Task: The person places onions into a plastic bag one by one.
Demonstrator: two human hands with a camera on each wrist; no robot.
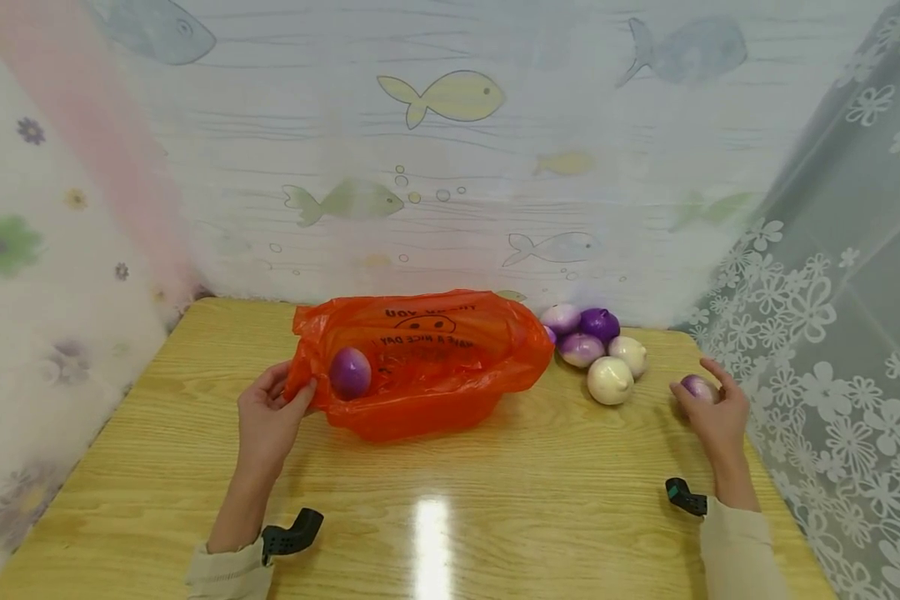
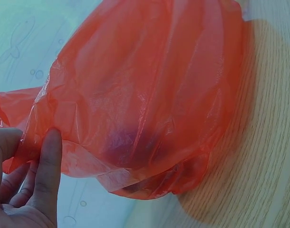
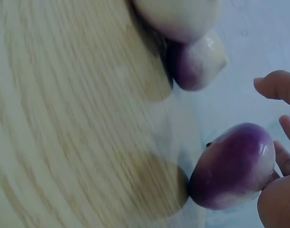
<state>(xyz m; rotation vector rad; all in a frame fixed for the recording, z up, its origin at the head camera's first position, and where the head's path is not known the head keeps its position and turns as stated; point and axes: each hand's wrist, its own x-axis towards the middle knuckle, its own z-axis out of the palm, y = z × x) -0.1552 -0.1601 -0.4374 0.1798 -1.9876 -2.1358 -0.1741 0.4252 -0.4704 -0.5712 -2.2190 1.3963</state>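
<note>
A red plastic bag (image 1: 420,417) lies on its side on the table, printed with dark lettering and a face. At its left end my left hand (image 1: 273,412) pinches the edge of the plastic between thumb and fingers. One purple onion (image 1: 350,372) shows at that end of the bag; in the left wrist view it is a dark shape behind the film. Far to the right, my right hand (image 1: 720,412) is around a purple-and-white onion (image 3: 232,166) resting on the table. Its thumb stands apart from the onion, and the other fingers are close beside it; contact is unclear.
Several purple and white onions (image 1: 581,350) are grouped at the back, right of the bag. The wooden table (image 1: 540,492) meets a fish-patterned wall covering (image 1: 450,167) behind and a flowered grey curtain (image 1: 847,400) at right.
</note>
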